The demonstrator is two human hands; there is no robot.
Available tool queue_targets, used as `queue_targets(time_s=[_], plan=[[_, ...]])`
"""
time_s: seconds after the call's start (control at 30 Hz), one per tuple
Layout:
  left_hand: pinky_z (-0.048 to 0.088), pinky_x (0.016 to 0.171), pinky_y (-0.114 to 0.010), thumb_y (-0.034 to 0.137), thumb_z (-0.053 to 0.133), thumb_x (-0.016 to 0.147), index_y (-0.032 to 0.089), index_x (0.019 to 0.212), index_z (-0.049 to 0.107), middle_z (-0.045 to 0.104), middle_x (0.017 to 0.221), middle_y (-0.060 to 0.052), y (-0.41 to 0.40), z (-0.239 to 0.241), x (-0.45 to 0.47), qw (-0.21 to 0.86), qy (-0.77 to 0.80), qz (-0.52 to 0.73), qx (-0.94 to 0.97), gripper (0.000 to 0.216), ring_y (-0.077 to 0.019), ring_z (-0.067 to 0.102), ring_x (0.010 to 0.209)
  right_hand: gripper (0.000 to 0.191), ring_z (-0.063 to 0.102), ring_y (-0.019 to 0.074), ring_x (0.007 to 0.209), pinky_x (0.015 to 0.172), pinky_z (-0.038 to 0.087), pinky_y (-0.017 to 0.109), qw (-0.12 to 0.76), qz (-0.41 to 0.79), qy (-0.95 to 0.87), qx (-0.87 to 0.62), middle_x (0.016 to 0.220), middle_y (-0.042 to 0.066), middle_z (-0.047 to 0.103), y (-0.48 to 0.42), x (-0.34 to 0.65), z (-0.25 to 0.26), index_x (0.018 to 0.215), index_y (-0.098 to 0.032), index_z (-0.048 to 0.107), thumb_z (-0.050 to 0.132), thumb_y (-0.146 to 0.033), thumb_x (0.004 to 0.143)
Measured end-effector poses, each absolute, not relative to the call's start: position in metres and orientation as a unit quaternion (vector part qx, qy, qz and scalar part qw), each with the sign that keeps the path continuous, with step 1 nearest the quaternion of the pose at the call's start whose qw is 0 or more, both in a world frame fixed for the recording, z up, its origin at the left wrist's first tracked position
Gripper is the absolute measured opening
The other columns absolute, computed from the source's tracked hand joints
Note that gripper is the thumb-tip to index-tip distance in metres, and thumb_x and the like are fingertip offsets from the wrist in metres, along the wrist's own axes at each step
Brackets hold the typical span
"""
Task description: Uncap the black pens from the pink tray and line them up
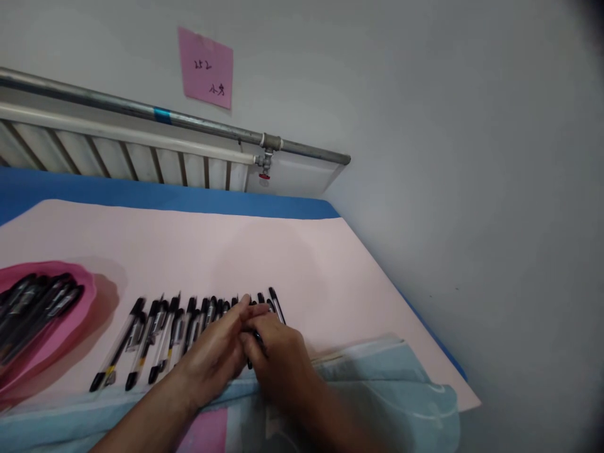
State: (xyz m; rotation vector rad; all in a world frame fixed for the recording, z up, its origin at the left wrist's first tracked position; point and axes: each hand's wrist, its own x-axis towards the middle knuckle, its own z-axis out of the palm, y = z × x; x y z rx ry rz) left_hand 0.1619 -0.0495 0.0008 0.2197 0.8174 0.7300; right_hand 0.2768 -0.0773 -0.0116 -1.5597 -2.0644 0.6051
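A row of several black-capped clear pens (160, 333) lies side by side on the pale pink sheet (226, 251). My left hand (217, 352) rests over the right part of the row, fingers bent and pressed together on the pens. My right hand (278, 358) meets it at the row's right end, fingers curled around a black pen (276, 303) whose tip sticks out beyond them. Both hands touch each other. The pens beneath them are hidden.
A pink tray (70, 314) at the left edge holds several more black pens. A light blue cloth (387, 384) lies along the near edge. Blue table surface (189, 198) borders the sheet, with a radiator, pipes and a grey wall behind and to the right.
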Motion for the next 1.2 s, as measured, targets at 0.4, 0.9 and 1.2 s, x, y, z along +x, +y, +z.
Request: queue_targets(time_s=[0.4,0.9,1.2], plan=[[0.044,0.085,-0.031,0.034,0.049,0.082,0.012,0.1,0.06,0.064,0.1,-0.014,-0.048,-0.008,0.16,0.821,0.383,0.389,0.168,0.031,-0.0201,0.059,0.094,0.015,0.049,0.0104,0.058,0.054,0.034,0.02,0.253,0.251,-0.665,-0.656,0.062,-0.001,0.058,-0.066,0.327,-0.012,0.066,-0.017,0.057,0.044,-0.016,0.074],[0.049,0.075,-0.032,0.034,0.05,0.081,0.009,0.1,0.057,0.064,0.092,-0.014,-0.038,-0.015,0.149,0.798,0.401,0.401,0.207,0.033,-0.0205,0.062,0.085,0.017,0.048,0.0099,0.056,0.05,0.031,0.02,0.165,0.267,-0.663,-0.68,0.06,-0.001,0.056,-0.067,0.355,-0.023,0.069,-0.017,0.058,0.047,-0.028,0.077],[0.05,0.068,-0.029,0.033,0.049,0.082,0.009,0.097,0.058,0.065,0.086,-0.012,-0.036,-0.012,0.146,0.788,0.417,0.4,0.211,0.03,-0.0177,0.062,0.077,0.035,0.056,0.0174,0.09,0.08,0.043,0.029,0.254,0.214,-0.676,-0.657,0.102,0.009,0.062,-0.041,0.353,-0.031,0.108,-0.015,0.054,0.046,-0.016,0.074]])
